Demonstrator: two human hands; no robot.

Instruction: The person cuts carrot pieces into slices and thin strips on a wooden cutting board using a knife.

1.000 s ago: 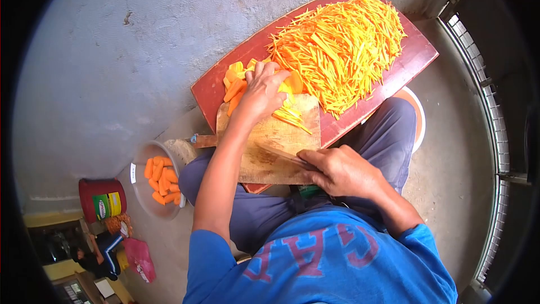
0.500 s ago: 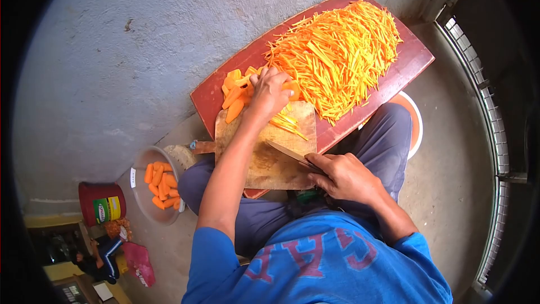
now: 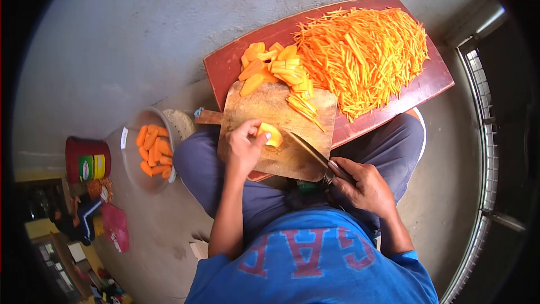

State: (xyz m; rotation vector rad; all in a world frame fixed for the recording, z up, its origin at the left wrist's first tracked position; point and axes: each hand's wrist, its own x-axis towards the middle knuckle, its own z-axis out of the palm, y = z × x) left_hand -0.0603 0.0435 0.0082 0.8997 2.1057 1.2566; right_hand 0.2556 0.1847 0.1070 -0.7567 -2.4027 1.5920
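Between the thumb and fingers of my left hand [image 3: 245, 145] is a stack of carrot slices [image 3: 270, 134], held over the wooden cutting board [image 3: 253, 106]. My right hand [image 3: 364, 184] grips a knife [image 3: 308, 147] by its handle; the blade points up and left across the board, just right of the slices. A few cut carrot strips [image 3: 304, 111] lie at the board's upper right edge. Behind the board are loose carrot slices [image 3: 254, 67] and a large heap of carrot strips [image 3: 365, 56] on the red tabletop [image 3: 236, 50].
A clear plastic basin [image 3: 135, 160] with whole peeled carrots [image 3: 154, 149] stands on the floor at left. Farther left are a dark red bucket [image 3: 76, 160], a pink bag [image 3: 115, 228] and another person [image 3: 84, 217]. The wall [image 3: 112, 50] rises behind the table.
My left hand has come back from the slice pile to the board's near left, bringing carrot slices. The knife has stayed over the board's right side. The view has shifted slightly.
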